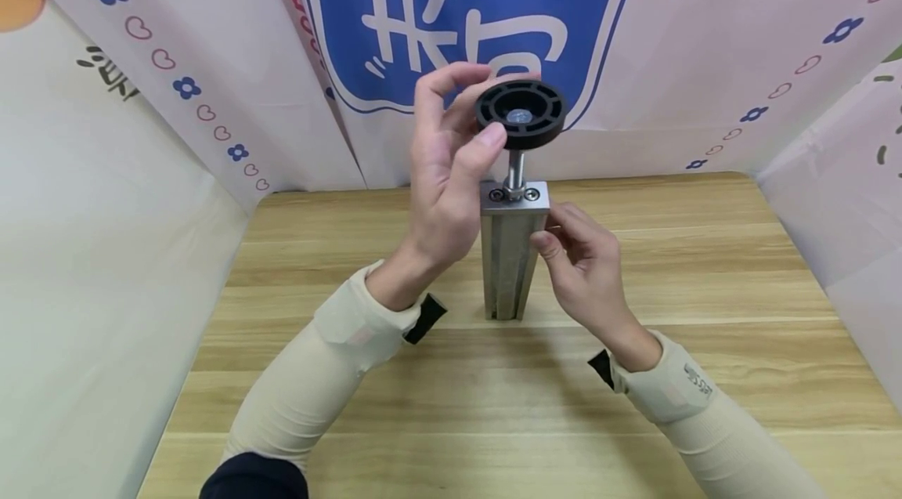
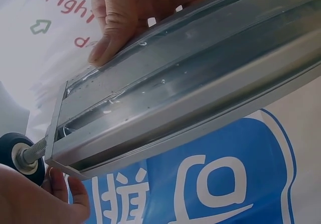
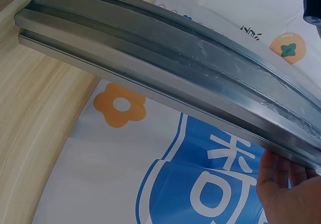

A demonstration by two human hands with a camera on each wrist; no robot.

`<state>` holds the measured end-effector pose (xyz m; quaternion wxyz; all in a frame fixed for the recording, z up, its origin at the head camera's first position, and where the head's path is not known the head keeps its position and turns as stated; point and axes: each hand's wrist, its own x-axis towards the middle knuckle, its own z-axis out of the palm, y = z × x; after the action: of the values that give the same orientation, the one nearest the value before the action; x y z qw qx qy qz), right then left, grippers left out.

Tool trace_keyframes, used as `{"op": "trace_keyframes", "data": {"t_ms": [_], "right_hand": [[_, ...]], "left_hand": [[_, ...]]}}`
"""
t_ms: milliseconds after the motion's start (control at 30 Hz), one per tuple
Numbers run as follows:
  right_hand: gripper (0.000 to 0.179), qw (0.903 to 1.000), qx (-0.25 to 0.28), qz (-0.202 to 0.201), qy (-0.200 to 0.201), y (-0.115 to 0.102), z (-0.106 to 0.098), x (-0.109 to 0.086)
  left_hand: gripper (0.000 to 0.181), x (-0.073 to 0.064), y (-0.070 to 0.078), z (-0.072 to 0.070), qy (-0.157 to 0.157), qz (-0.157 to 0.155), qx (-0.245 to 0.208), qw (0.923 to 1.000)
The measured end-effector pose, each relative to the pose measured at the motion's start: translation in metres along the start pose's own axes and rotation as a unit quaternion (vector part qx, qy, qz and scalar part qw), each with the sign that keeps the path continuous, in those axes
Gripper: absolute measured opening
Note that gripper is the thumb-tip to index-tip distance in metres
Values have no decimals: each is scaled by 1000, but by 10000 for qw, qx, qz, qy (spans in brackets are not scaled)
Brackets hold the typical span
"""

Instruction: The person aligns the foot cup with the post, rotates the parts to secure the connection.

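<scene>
An aluminium profile (image 1: pixel 509 256) stands upright on the wooden table, its slotted sides shiny in both wrist views. A metal end plate with two screws (image 1: pixel 514 197) caps its top, and a threaded stem (image 1: pixel 517 170) rises from it. On the stem sits a black round levelling foot (image 1: pixel 539 140). My left hand (image 1: pixel 447 178) holds this foot, thumb on the near rim and fingers behind it. Just below the plate, my right hand (image 1: pixel 588 268) grips the profile's right side between thumb and fingers. The right thumb (image 2: pixel 108 48) presses against the metal in the left wrist view.
The wooden table (image 1: pixel 338 240) stretches around the profile. Behind it hangs a white cloth with a blue printed sign (image 1: pixel 451 37), and pale cloth walls (image 1: pixel 92 264) close in the sides. Wrist cameras (image 1: pixel 426 319) stick out from both cream sleeves (image 1: pixel 303 389).
</scene>
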<state>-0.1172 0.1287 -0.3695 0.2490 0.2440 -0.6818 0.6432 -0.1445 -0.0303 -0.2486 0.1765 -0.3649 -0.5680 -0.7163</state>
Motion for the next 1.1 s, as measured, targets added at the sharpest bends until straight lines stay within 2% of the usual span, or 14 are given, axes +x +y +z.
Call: {"op": "trace_keyframes", "data": {"t_ms": [200, 500, 633, 967, 1100], "right_hand": [[39, 10000, -24, -3, -12, 0, 0, 0], [42, 10000, -15, -2, -12, 1, 0, 1], [42, 10000, -11, 24, -4, 0, 0, 1], [42, 9998, 182, -34, 50, 1, 1, 0], [40, 9999, 127, -59, 24, 0, 1, 0]], "left_hand": [[42, 0, -2, -1, 197, 144, 331, 9992], [36, 2, 1, -3, 289, 39, 168, 9994], [34, 1, 1, -3, 367, -4, 267, 9990], [25, 1, 0, -2, 737, 153, 411, 9963], [27, 1, 0, -1, 747, 173, 399, 9963]]}}
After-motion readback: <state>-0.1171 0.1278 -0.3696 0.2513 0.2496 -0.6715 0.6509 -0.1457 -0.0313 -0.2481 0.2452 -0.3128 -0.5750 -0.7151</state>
